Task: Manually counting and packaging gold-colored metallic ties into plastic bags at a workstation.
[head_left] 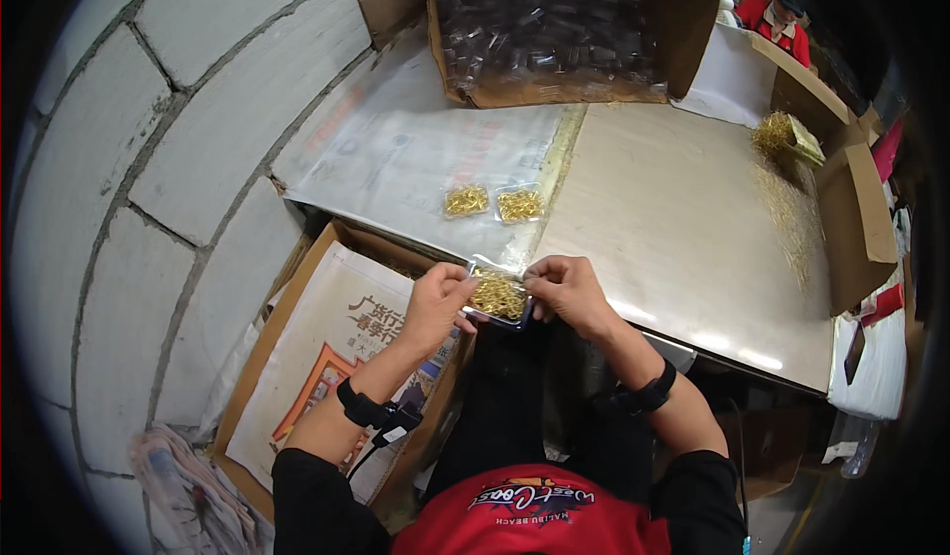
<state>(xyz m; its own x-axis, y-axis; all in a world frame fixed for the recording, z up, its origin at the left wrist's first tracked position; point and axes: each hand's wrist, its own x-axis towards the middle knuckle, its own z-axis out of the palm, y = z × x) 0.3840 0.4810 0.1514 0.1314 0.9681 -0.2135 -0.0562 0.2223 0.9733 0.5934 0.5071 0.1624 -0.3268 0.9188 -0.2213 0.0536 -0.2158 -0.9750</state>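
My left hand (435, 303) and my right hand (569, 293) together pinch a small clear plastic bag (498, 296) filled with gold-coloured metal pieces, held at the near edge of the table (683, 248). The left fingers grip its left edge, the right fingers its right edge. Two more filled clear bags, one (466, 200) beside the other (520, 205), lie side by side on the table just beyond my hands. A loose heap of the gold pieces (777, 135) lies at the table's far right.
An open cardboard box of clear plastic bags (554, 26) stands at the back. A cardboard box lined with newspaper (327, 357) sits at my lower left, against a white block wall (168, 159). Cardboard flaps (856, 199) edge the right side. Another person in red (782, 16) is at the top right.
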